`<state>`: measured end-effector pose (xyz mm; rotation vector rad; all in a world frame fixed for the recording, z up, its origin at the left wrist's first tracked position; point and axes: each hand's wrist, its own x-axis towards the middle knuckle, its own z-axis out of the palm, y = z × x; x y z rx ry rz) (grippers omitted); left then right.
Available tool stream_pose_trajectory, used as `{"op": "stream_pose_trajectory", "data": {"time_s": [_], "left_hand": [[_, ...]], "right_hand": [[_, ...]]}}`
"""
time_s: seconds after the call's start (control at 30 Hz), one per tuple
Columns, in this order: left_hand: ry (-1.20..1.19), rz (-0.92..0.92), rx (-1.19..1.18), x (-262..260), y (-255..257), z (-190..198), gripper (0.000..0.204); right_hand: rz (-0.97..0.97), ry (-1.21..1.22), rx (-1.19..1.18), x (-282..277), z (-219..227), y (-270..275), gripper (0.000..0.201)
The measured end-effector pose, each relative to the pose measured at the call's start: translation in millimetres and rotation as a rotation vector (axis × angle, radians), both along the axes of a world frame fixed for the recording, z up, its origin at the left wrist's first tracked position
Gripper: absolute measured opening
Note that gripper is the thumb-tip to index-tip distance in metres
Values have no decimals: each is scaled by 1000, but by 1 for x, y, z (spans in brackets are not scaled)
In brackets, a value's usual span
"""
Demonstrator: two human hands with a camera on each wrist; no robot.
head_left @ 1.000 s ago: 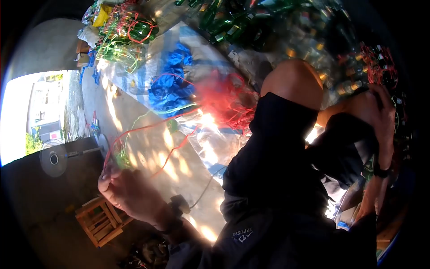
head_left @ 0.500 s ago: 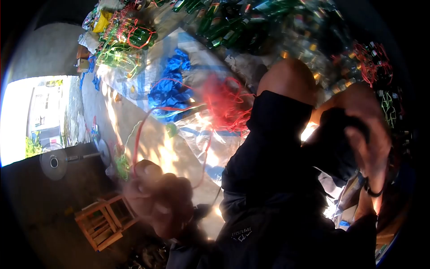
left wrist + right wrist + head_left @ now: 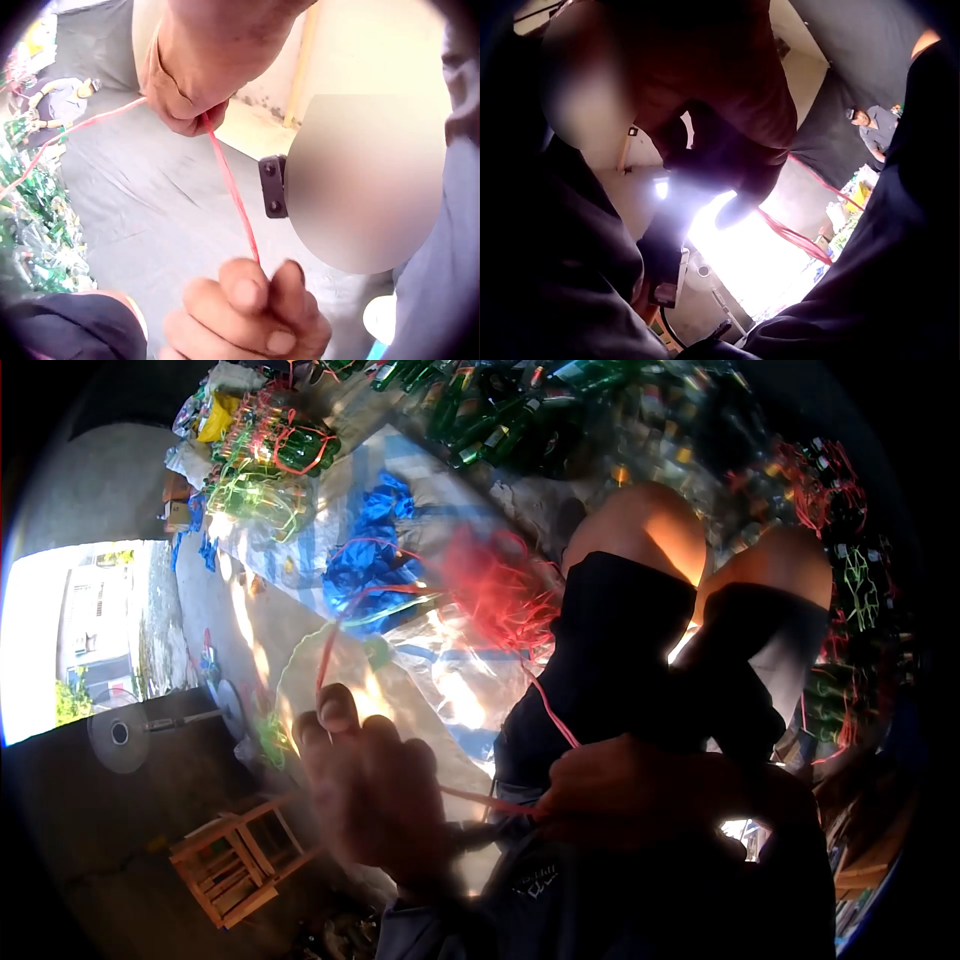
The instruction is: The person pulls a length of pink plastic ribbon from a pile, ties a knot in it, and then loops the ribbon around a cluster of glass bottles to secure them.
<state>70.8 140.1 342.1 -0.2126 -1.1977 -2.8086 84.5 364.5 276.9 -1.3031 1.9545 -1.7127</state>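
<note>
In the head view my left hand is raised at the lower left with curled fingers, and it holds a red plastic string. One length runs from its fingertips towards a loose red string tangle on the sheet. Another length crosses to my right hand, which grips it low in front of the body, mostly in shadow. From the right hand a further length rises towards the tangle. In the left wrist view the string is stretched straight between the two hands.
A striped woven sheet covers the floor, with crumpled blue plastic on it. Green bottles are heaped beyond; string-netted bundles stand at the far left. A wooden stool and fan are leftward. Another person sits farther off.
My right hand has come from beside the right knee to the lap and now grips the string. My left hand has moved inward to the right, still holding its string.
</note>
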Motion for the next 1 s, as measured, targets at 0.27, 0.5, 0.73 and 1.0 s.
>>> {"op": "stream_pose_trajectory", "data": {"time_s": [0.27, 0.5, 0.73, 1.0], "left_hand": [[-170, 188, 127, -21, -78, -47, 11], [-299, 617, -502, -20, -123, -59, 16], [-220, 392, -48, -27, -153, -85, 15], [-380, 520, -98, -33, -167, -112, 9]], "right_hand": [[-94, -583, -188, 11, 9, 74, 25], [-56, -515, -650, 17, -16, 99, 14], [115, -595, -816, 11, 0, 133, 24], [-185, -621, -881, 39, 4, 165, 31]]}}
